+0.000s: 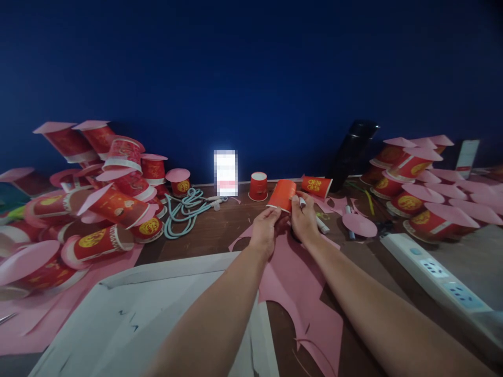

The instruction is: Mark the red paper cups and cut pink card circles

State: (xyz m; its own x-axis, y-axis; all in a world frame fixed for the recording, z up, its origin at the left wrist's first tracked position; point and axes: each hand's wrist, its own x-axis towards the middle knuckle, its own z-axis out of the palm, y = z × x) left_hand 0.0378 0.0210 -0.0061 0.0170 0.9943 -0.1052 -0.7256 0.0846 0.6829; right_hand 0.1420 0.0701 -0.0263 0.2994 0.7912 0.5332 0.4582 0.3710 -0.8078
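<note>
A plain red paper cup (282,195) is tilted on its side between both my hands, above the table. My left hand (264,230) pinches its rim from the lower left, thumb on top. Against the cup's right side, my right hand (304,217) is closed, and a short white end of a pen-like stick (302,201) shows at its fingers. Beneath my hands lies pink paper (298,272) with curved cut-outs. Just behind, an upright red cup (258,187) stands on the left, and another red cup with gold print (316,186) lies on the right.
Red cups with pink paper discs are heaped at left (129,193) and right (424,204). A lit phone (226,175), a coiled cable (184,214) and a black flask (353,149) stand or lie along the blue wall. White board (157,309) and a power strip (432,269) flank my arms.
</note>
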